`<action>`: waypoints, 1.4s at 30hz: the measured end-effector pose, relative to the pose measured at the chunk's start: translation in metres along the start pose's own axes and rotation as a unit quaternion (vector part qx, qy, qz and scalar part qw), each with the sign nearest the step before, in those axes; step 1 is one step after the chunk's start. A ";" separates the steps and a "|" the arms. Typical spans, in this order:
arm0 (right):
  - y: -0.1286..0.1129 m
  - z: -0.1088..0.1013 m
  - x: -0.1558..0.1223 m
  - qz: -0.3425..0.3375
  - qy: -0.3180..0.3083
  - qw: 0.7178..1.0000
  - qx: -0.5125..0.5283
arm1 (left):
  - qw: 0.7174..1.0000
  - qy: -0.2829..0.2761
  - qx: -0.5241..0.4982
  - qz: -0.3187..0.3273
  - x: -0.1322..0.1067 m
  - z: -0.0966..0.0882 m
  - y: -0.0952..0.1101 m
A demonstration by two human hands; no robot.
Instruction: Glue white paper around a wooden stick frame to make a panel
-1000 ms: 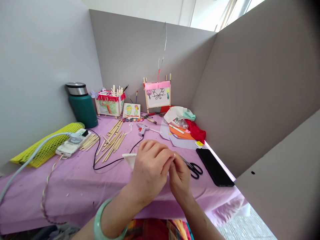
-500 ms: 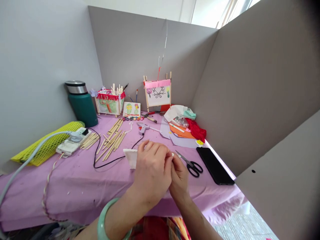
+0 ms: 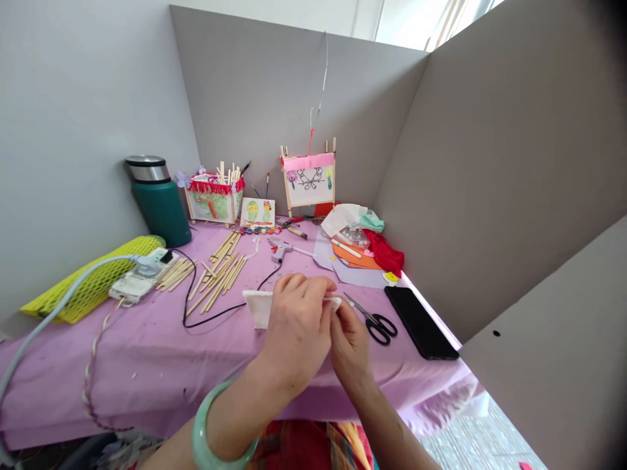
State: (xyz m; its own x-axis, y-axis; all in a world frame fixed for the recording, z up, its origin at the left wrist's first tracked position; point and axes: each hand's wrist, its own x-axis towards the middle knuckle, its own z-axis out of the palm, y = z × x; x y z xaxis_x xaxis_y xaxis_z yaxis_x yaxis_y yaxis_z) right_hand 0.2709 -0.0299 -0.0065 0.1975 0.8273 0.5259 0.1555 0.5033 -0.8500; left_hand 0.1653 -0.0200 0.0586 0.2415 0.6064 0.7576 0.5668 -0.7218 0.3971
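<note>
A thin white panel [image 3: 258, 309], like a small canvas, stands on edge just above the cloth, its middle hidden behind my fingers. My left hand [image 3: 298, 326], with a pale green bangle on the wrist, is closed around it. At the panel's right end, my right hand [image 3: 350, 336] has its fingers closed, thumb and fingertips close to the white corner. Fine details between the fingertips are hidden. Black-handled scissors [image 3: 379, 326] lie just right of my right hand. A glue gun [image 3: 281, 249] rests beyond my hands, its black cord trailing left.
Wooden sticks [image 3: 223, 277] are scattered at left, near a power strip [image 3: 140, 277] and teal bottle [image 3: 161, 205]. A phone [image 3: 420, 323] lies at right. Behind stand a decorated box [image 3: 213, 202] and a picture frame [image 3: 310, 185]. Grey partitions enclose the table.
More of the panel's white right corner now shows between my fingertips. My hands have shifted only slightly, and the view has tilted a little.
</note>
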 end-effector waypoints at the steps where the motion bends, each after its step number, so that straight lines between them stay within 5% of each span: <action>1: 0.000 -0.001 0.000 -0.004 -0.005 1.000 -0.006 | 1.000 -0.003 -0.003 0.007 0.000 0.000 0.000; 5: 0.001 -0.004 0.001 -0.013 -0.018 0.999 -0.047 | 0.998 -0.009 -0.019 0.066 -0.001 -0.005 -0.003; 7: 0.001 -0.006 0.003 -0.011 -0.016 0.996 -0.089 | 0.997 0.030 -0.008 0.077 -0.003 -0.011 -0.007; 11: 0.003 -0.011 0.007 -0.005 -0.013 0.984 -0.175 | 0.986 0.159 0.042 0.019 -0.010 -0.022 -0.030; 13: 0.007 -0.014 0.010 0.020 -0.017 0.981 -0.190 | 0.984 0.164 0.047 -0.042 -0.016 -0.024 -0.049; 18: 0.027 -0.021 0.020 0.156 0.007 0.983 -0.098 | 0.960 -0.042 -0.039 -0.274 -0.032 -0.017 -0.098; 21: 0.043 -0.019 0.030 0.228 0.020 0.973 -0.011 | 0.932 -0.152 -0.083 -0.318 -0.037 -0.011 -0.111; 25: 0.051 -0.018 0.037 0.267 0.008 0.964 -0.003 | 0.907 -0.186 -0.129 -0.355 -0.037 -0.010 -0.112; 32: 0.037 -0.031 0.017 0.055 -0.022 0.954 -0.295 | 0.852 -0.177 -0.217 -0.442 -0.042 -0.016 -0.119; 39: 0.046 -0.033 -0.006 0.008 -0.028 0.939 -0.343 | 0.810 -0.158 -0.314 -0.469 -0.043 -0.028 -0.114; 42: 0.038 -0.033 -0.013 -0.089 -0.097 0.937 -0.323 | 0.800 -0.159 -0.338 -0.470 -0.045 -0.031 -0.114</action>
State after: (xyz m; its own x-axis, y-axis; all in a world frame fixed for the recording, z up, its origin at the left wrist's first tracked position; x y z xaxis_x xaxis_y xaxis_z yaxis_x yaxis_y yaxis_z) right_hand 0.3062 -0.0300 -0.0450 -0.0575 0.8059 0.5893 0.7349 0.4337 -0.5214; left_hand 0.0656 0.0252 -0.0047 0.2085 0.9634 -0.1683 0.0868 0.1531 0.9844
